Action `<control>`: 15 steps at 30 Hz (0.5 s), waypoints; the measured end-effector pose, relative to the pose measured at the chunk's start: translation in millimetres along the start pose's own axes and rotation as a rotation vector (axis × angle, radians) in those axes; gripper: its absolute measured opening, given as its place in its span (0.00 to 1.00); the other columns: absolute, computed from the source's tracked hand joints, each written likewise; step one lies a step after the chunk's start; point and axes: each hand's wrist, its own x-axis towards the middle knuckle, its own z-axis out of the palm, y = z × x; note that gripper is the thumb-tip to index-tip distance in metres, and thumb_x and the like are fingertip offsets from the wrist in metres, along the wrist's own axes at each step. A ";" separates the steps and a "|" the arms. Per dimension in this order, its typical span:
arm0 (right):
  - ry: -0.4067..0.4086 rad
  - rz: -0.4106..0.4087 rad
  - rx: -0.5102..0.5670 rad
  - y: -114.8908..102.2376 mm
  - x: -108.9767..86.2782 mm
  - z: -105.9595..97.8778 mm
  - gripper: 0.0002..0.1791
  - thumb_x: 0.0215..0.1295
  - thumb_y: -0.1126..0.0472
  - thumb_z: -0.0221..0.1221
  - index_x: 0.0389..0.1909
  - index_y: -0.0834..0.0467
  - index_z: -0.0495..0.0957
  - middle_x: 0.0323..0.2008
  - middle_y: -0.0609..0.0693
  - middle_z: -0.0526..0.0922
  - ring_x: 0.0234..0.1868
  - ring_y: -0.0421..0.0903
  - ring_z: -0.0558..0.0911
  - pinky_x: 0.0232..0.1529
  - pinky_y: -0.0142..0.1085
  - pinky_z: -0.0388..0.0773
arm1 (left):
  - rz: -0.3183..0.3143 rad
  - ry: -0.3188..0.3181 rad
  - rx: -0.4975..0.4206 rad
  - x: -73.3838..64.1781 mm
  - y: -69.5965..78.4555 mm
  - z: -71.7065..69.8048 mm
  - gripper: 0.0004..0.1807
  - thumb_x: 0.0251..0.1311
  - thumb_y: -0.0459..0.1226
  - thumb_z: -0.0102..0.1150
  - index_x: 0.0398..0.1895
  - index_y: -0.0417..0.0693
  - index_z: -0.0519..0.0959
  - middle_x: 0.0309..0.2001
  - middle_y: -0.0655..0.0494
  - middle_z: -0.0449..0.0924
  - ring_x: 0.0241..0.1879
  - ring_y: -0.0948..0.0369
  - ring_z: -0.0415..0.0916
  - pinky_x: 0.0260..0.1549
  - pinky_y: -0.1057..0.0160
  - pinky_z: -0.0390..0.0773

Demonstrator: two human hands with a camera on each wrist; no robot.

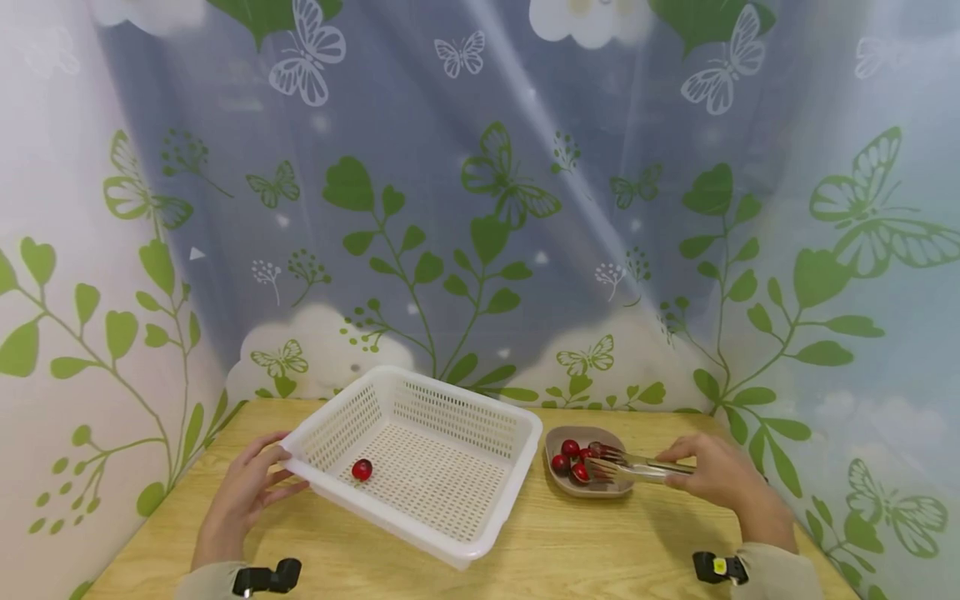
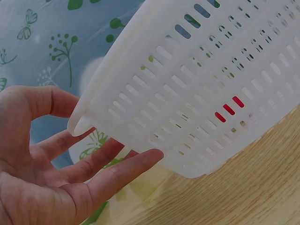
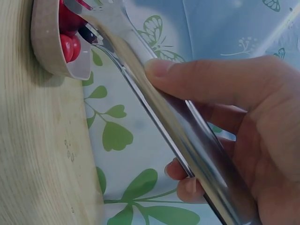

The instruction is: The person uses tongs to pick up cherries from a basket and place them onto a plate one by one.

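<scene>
My left hand (image 1: 243,492) holds the left corner of a white plastic basket (image 1: 408,517) with slotted walls. In the left wrist view the thumb lies at the rim and the other fingers reach along the outer wall. One red cherry (image 1: 362,469) lies on the basket's floor towards the left. My right hand (image 1: 712,471) grips metal tongs (image 1: 641,468) with fork-like ends, thumb on one arm and fingers on the other. The tong tips are over a small beige bowl (image 1: 600,492), among several red cherries (image 1: 570,448).
The bowl stands just right of the basket on a light wooden table (image 1: 517,550). Behind the table hangs a patterned curtain (image 1: 420,208) with leaves and butterflies, which also runs along both sides.
</scene>
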 end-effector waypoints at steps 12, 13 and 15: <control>-0.031 -0.003 0.008 4.7 4.5 8.4 0.15 0.57 0.58 0.74 0.46 0.54 0.90 0.54 0.64 0.86 0.57 0.68 0.82 0.51 0.64 0.85 | 0.001 0.003 -0.005 -1.0 0.4 0.4 0.25 0.72 0.34 0.50 0.71 0.49 0.64 0.49 0.59 0.74 0.41 0.61 0.85 0.49 0.53 0.91; -0.032 0.009 0.005 4.5 4.8 8.3 0.15 0.57 0.57 0.74 0.46 0.54 0.90 0.55 0.64 0.86 0.57 0.68 0.82 0.51 0.63 0.85 | 0.000 0.003 -0.005 -1.0 0.5 0.3 0.25 0.72 0.34 0.50 0.71 0.49 0.64 0.49 0.59 0.74 0.41 0.61 0.85 0.50 0.53 0.91; -0.033 0.015 -0.002 4.3 5.3 7.8 0.17 0.57 0.55 0.74 0.47 0.54 0.90 0.55 0.65 0.85 0.57 0.69 0.81 0.50 0.63 0.85 | 0.000 0.002 -0.007 -1.1 0.7 0.2 0.26 0.72 0.34 0.50 0.72 0.49 0.64 0.49 0.59 0.74 0.41 0.61 0.85 0.50 0.53 0.91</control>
